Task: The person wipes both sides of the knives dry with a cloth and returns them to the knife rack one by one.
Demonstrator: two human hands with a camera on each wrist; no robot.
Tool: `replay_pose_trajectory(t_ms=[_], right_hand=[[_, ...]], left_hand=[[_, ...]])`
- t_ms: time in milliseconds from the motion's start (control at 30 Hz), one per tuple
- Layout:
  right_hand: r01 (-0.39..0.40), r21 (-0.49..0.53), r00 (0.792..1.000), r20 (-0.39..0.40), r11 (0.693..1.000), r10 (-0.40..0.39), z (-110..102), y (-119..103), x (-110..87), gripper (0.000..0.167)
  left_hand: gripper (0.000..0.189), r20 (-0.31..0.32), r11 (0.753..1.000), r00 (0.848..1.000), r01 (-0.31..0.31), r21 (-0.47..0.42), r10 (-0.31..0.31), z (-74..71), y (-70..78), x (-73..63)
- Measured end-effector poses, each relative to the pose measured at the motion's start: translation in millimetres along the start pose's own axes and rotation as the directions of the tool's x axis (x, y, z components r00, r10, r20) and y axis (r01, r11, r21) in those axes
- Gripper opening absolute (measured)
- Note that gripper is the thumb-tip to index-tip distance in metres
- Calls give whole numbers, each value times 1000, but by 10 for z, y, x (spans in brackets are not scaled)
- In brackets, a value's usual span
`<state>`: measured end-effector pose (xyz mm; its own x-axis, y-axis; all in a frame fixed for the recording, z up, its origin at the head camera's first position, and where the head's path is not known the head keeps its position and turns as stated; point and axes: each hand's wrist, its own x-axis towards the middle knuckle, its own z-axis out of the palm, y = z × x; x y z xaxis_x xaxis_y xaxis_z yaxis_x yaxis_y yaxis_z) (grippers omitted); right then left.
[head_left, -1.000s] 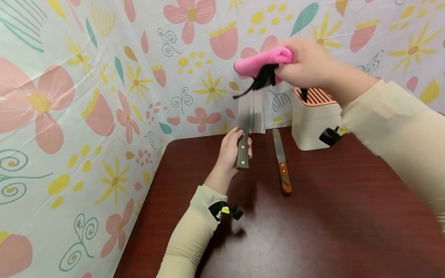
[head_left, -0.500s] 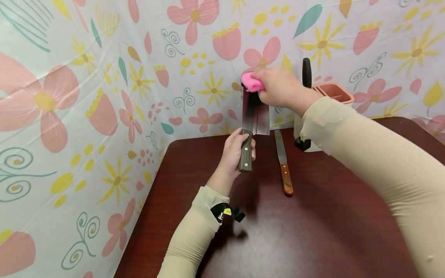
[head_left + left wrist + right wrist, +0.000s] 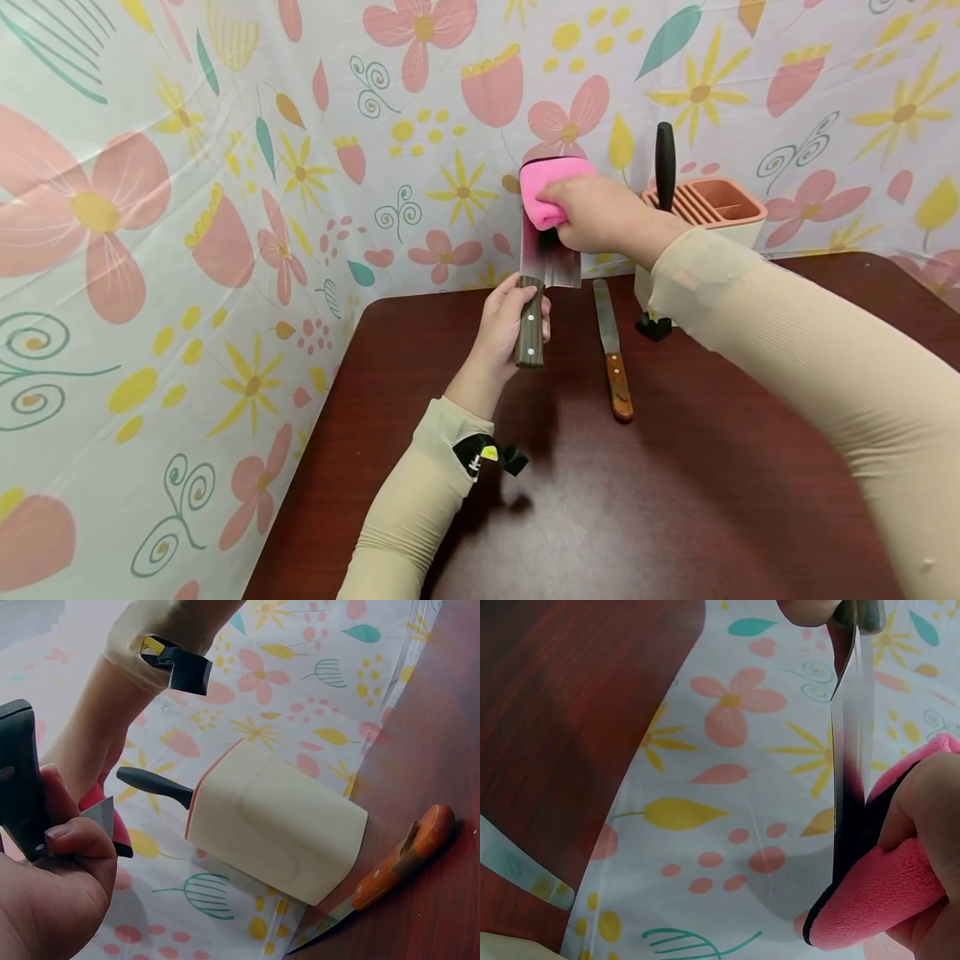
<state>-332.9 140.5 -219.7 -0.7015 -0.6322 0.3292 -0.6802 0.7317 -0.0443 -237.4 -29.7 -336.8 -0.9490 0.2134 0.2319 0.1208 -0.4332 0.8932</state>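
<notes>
A cleaver (image 3: pixel 530 337) stands upright, blade up, in my left hand (image 3: pixel 498 327), which grips its dark riveted handle with the thumb along one side. My right hand (image 3: pixel 609 210) holds a folded pink cloth (image 3: pixel 551 179) with a black edge over the upper blade. In the right wrist view the cloth (image 3: pixel 877 904) wraps around both sides of the blade (image 3: pixel 847 772), hiding its far end. The left wrist view shows my left thumb and fingers (image 3: pixel 67 892) curled at the handle (image 3: pixel 19 780).
A palette knife (image 3: pixel 618 385) with an orange-brown wooden handle lies on the dark red table (image 3: pixel 675 500). Behind my right forearm stands a cream knife block (image 3: pixel 277 817) with an orange slotted top and one black-handled knife (image 3: pixel 665 162) in it. Flowered fabric (image 3: pixel 247 208) hangs behind and left.
My right hand has brought the cloth down from above, left onto the cleaver's blade, and slid it a little lower. The left hand and cleaver have stayed nearly in place.
</notes>
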Motion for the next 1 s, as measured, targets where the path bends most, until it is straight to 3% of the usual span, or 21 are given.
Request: replay_pose_trajectory(t_ms=[333, 667, 1000], right_hand=[[6, -23, 998, 61, 1000, -4, 19, -22, -80, 55], [58, -27, 993, 106, 998, -55, 31, -161, -181, 52], [135, -29, 987, 92, 990, -131, 43, -260, -331, 43]], left_hand=[[15, 5, 1000, 1000, 2, -4, -2, -22, -28, 8], [15, -30, 1000, 999, 22, -18, -23, -41, -25, 34], [17, -47, 998, 998, 40, -44, -42, -52, -49, 53]])
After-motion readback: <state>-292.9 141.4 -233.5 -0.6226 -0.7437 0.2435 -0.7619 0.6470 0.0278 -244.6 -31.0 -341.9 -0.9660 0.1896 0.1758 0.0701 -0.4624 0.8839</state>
